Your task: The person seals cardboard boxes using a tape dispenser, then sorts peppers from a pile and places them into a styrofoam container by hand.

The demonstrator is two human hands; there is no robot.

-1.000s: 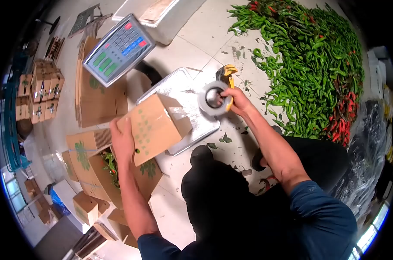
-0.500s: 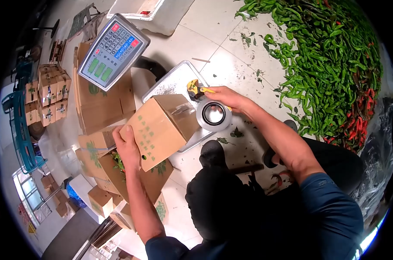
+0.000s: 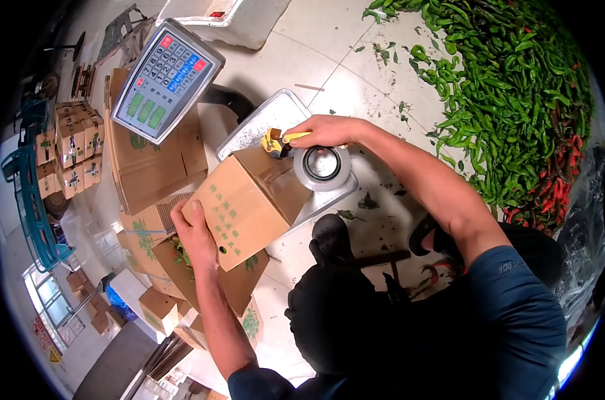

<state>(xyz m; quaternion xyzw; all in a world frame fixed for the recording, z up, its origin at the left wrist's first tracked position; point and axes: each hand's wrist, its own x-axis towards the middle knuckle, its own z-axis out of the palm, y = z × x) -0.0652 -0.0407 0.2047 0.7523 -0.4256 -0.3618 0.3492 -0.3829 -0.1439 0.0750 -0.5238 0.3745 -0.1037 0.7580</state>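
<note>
My left hand is closed on the left edge of a cardboard box with green print and a small round hole. The box sits tilted over the platform of a scale. At its far right end, my right hand grips a yellow tape dispenser. A big roll of clear tape hangs below my fingers, beside the box. The dispenser's head lies close to the box's upper edge, where a shiny strip of tape shows. Whether the head touches the cardboard I cannot tell.
The scale's keypad display stands at upper left, with flattened cartons behind. An open carton with peppers lies below my left hand. Green peppers and red ones are heaped at right. A white foam bin is at the top.
My right hand has moved left with the tape dispenser, bringing its head over the box's upper edge. My left hand stays on the box, which has shifted only slightly.
</note>
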